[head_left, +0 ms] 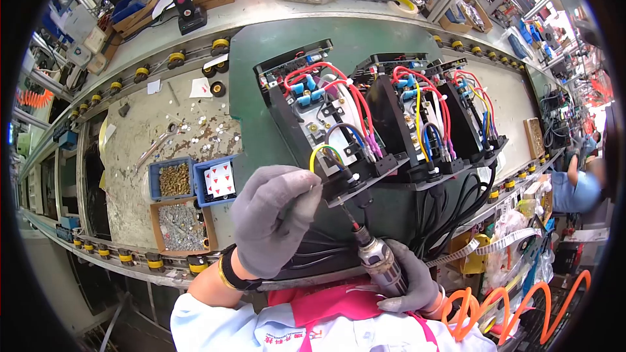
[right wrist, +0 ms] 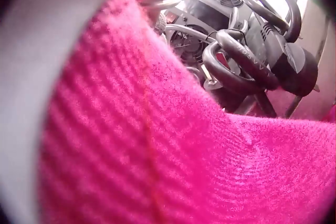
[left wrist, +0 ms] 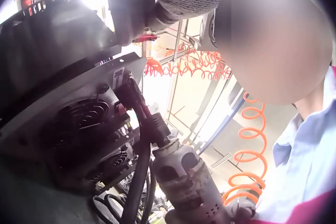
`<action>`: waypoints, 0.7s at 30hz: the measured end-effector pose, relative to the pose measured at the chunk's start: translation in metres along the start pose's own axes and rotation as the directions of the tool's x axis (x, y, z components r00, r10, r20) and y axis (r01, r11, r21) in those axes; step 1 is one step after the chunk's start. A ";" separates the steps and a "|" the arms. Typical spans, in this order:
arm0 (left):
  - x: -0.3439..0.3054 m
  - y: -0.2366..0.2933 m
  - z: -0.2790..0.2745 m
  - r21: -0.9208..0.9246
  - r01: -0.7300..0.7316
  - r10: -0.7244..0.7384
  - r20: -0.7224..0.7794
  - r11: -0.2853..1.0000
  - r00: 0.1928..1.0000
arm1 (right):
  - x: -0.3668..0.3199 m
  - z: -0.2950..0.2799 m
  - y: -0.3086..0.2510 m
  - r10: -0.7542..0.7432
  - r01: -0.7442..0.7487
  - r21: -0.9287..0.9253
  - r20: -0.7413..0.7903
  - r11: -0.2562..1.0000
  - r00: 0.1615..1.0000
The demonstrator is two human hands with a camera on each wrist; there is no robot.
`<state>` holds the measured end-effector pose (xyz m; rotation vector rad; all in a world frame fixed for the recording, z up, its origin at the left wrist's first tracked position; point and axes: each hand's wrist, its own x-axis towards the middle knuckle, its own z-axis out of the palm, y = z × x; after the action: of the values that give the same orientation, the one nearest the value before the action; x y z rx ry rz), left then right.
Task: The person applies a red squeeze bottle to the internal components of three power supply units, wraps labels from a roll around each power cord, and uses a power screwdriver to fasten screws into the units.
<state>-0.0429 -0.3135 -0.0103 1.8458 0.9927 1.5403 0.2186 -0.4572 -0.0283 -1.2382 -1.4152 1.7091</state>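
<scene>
In the head view my gloved right hand (head_left: 417, 280) grips a power screwdriver (head_left: 380, 262). Its bit points up at the near edge of the leftmost black device chassis (head_left: 355, 186). My gloved left hand (head_left: 274, 218) is bent beside that chassis's near left corner, fingertips close to a yellow-green wire (head_left: 314, 158); I cannot tell whether anything is between them. Red, blue and white wiring fills the open chassis. The left wrist view shows the screwdriver (left wrist: 186, 179) up against the panel with a round fan grille (left wrist: 84, 115). Pink cloth (right wrist: 173, 129) hides the right hand in its wrist view.
Two similar chassis (head_left: 417, 124) stand to the right on the green board (head_left: 251, 45), black cables (head_left: 450, 212) hanging in front. Left are a blue bin of brass-coloured screws (head_left: 175, 180), a bin with white labels (head_left: 218, 179) and a cardboard tray (head_left: 182, 226). An orange coiled hose (head_left: 502, 306) lies right.
</scene>
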 end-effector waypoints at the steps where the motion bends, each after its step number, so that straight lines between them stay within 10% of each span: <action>1: 0.002 0.000 -0.002 0.064 -0.059 0.058 0.017 0.996 0.998 | 0.001 0.000 -0.001 -0.029 0.029 -0.021 -0.015 0.999 0.999; 21: 0.038 -0.018 0.001 0.216 -0.310 0.186 0.454 0.926 0.871 | 0.004 -0.002 -0.009 -0.050 0.049 -0.119 -0.009 0.992 0.999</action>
<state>-0.0421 -0.2726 -0.0027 2.4636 0.8159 1.0804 0.2181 -0.4500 -0.0214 -1.2635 -1.5474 1.6012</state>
